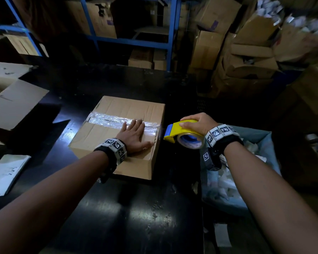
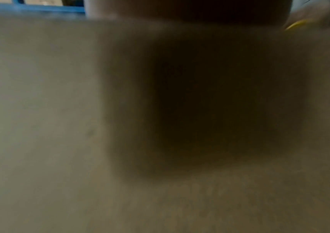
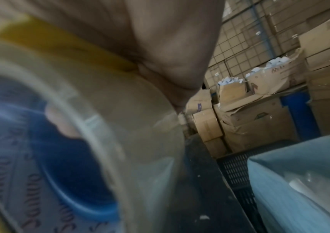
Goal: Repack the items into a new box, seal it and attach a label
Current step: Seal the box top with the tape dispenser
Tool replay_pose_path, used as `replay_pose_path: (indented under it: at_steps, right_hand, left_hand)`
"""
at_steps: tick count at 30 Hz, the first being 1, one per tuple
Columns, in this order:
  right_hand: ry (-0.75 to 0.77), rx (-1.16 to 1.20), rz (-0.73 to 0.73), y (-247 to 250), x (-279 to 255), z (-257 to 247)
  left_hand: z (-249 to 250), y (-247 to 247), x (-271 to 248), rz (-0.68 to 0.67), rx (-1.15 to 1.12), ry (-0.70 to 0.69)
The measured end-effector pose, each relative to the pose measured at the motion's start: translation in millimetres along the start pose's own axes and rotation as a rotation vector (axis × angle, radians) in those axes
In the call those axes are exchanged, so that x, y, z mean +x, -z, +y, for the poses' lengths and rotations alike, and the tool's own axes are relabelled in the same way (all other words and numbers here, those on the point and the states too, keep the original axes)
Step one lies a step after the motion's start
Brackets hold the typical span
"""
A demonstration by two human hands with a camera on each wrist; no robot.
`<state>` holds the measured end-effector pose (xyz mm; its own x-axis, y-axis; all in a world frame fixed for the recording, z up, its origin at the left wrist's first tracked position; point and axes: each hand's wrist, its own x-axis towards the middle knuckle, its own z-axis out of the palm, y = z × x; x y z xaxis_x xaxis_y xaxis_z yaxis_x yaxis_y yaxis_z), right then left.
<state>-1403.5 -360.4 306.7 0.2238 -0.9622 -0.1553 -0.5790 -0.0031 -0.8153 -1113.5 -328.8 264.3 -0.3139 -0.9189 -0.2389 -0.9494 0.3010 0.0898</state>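
Head view has my left hand [image 1: 134, 135] flat on the taped box [image 1: 117, 136], right hand [image 1: 196, 123] gripping the tape dispenser [image 1: 180, 133]; sealing looks nearly finished, so I'd say labelling is next.

head: above, looking down at table [image 1: 117, 217]; left wrist: pressed near box [image 2: 40, 110], blurred; right wrist: close behind tape dispenser [image 3: 60, 47], also in head view
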Motion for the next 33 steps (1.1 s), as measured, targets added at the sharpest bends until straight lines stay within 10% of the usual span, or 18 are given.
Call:
replay_pose_path:
  at_steps: [23,33]
  right_hand:
    - [0.09,-0.277,-0.002,-13.0,13.0,-19.1]
    - [0.003,-0.055,0.007,3.0,3.0,-3.9]
  left_hand:
    - [3.1,-15.5,2.3,0.103,0.039,-0.157]
    - [5.6,-13.3,1.5,0.09,0.038,-0.157]
